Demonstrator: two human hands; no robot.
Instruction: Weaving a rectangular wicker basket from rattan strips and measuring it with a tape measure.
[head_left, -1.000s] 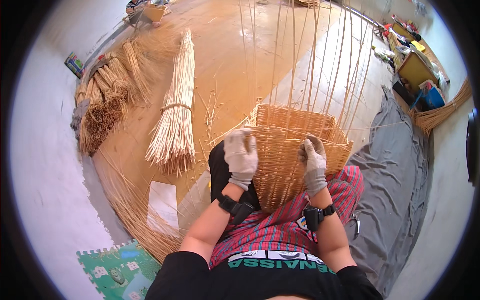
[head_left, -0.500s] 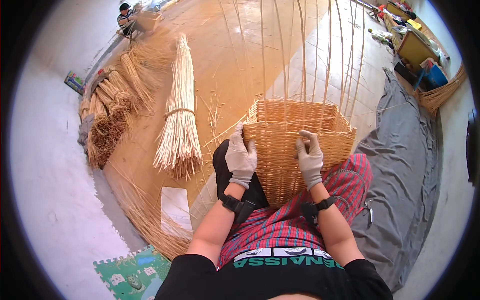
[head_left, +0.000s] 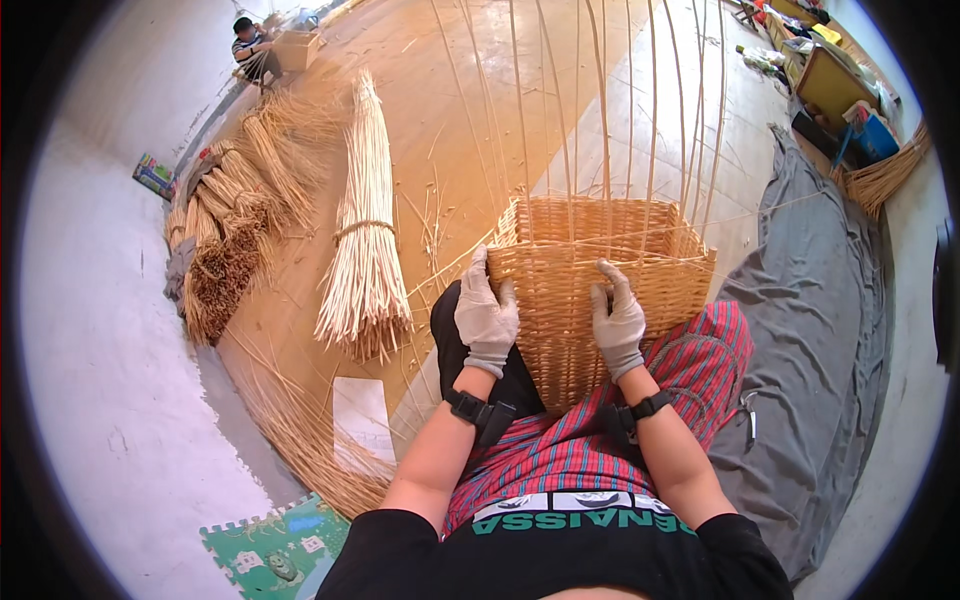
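Observation:
A woven wicker basket (head_left: pixel 570 350) with tall upright rods along its upper edge rests on my lap. My left hand (head_left: pixel 485 320), in a pale work glove, grips the basket's front left corner, index finger up at the rim. My right hand (head_left: pixel 618 320), gloved alike, holds the front wall just below the rim, index finger and thumb on the weave; its other fingers are curled. Loose weaving strands (head_left: pixel 775 206) cross the top and reach out to the right.
A tied bundle of pale rods (head_left: pixel 362 270) lies left, darker bundles (head_left: pixel 225 260) beyond it by the wall. Another person (head_left: pixel 250 50) sits far back with a box. A grey cloth (head_left: pixel 805 380) runs along the right, below a pile of goods (head_left: pixel 835 90). A foam mat (head_left: pixel 270 545) lies lower left.
My right hand has gone from pinching at the rim to lying along the front wall, index finger extended. My left hand has settled on the corner. The view has shifted slightly.

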